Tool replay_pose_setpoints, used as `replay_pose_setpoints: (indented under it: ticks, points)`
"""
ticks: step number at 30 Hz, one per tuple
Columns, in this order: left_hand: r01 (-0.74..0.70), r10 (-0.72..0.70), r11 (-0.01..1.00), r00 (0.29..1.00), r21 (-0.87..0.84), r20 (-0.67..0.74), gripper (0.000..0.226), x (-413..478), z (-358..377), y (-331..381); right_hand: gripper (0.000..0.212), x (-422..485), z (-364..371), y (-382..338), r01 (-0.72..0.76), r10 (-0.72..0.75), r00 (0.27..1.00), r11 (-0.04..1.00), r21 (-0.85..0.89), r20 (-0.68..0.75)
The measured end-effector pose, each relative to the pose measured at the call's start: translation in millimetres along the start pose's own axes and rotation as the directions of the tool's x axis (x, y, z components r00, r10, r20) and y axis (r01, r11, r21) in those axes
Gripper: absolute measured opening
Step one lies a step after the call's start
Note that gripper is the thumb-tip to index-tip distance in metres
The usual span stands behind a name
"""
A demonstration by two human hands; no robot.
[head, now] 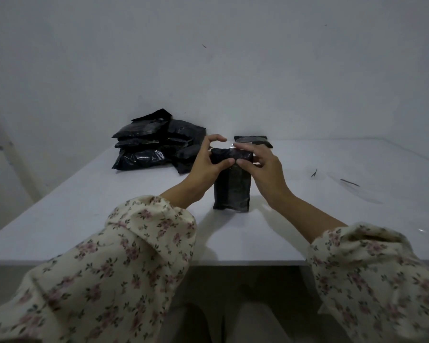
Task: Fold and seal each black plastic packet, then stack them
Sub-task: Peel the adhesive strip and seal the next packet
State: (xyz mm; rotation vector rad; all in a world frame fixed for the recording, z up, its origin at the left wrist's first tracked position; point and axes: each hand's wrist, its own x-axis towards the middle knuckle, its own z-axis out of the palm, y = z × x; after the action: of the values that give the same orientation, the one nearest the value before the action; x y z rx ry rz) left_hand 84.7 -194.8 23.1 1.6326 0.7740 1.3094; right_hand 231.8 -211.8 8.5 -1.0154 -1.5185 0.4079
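A black plastic packet (231, 191) stands upright on the white table (109, 219), its top folded over. My left hand (208, 160) grips the folded top from the left, thumb on the front and fingers arched over the back. From the right, my right hand (260, 164) pinches the same fold, fingertips on a shiny strip of clear tape across it. A heap of several black packets (156, 142) lies at the back left. One flat black packet (254, 141) lies by itself just behind my hands.
The table butts against a white wall (233, 58) at the back. On the right of the table lie a few thin dark scraps (349, 182) and a faint clear film. The front table edge runs just above my sleeves.
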Motion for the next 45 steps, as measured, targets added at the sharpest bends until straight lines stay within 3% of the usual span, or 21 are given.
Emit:
replay_pose_setpoints:
  ticks: [5,13,19,22,26,29,31,33,35,37,40,42,45]
  points:
    - [-0.029,0.03,0.999,0.999,0.04,-0.026,0.038,4,-1,-1,0.033,5,-2,1,-0.037,0.04,0.998,0.996,-0.078,0.042]
    - [-0.066,0.066,0.996,0.998,0.067,-0.005,0.033,7,-6,-5,0.015,7,1,-3,-0.233,0.233,0.972,0.972,0.027,-0.007]
    - [-0.033,0.038,0.998,0.995,0.056,-0.096,0.033,10,-5,-5,0.01,7,8,-7,-0.385,0.401,0.914,0.902,0.197,-0.053]
    - [0.087,-0.072,0.993,0.98,0.077,-0.185,0.039,14,-11,-8,0.008,9,6,-4,-0.462,0.527,0.848,0.788,0.406,-0.058]
    - [0.243,-0.207,0.966,0.933,0.09,-0.294,0.035,10,-30,-20,0.011,10,-5,8,-0.492,0.712,0.698,0.558,0.668,-0.08]
    - [0.43,-0.424,0.903,0.894,0.015,-0.146,0.03,1,-36,-27,0.009,7,-9,17,-0.481,0.785,0.619,0.404,0.779,-0.025]
    - [0.478,-0.486,0.871,0.872,-0.111,-0.055,0.03,-1,-34,-29,0.012,6,-9,17,-0.479,0.783,0.621,0.333,0.812,0.046]
    - [0.491,-0.511,0.839,0.859,-0.233,-0.027,0.023,-2,-29,-30,0.039,5,-7,14,-0.556,0.731,0.672,0.395,0.731,0.117]
    - [0.513,-0.543,0.803,0.839,-0.302,-0.017,0.009,-3,-22,-30,0.079,2,-2,13,-0.611,0.66,0.732,0.527,0.592,0.169]
    - [0.533,-0.573,0.774,0.82,-0.342,-0.019,0.008,-3,-17,-29,0.096,-2,4,11,-0.588,0.571,0.8,0.684,0.431,0.185]
    - [0.526,-0.587,0.747,0.809,-0.406,-0.03,0.008,-1,-13,-24,0.078,-7,10,12,-0.38,0.386,0.914,0.922,-0.069,0.128]
    - [0.496,-0.573,0.739,0.819,-0.456,-0.039,0.009,-1,-12,-17,0.071,-10,11,15,-0.156,0.22,0.963,0.926,-0.344,0.156]
    - [0.496,-0.542,0.783,0.84,-0.376,-0.021,0.019,1,-13,-10,0.056,-8,10,21,0.06,-0.013,0.993,0.916,-0.396,0.12]
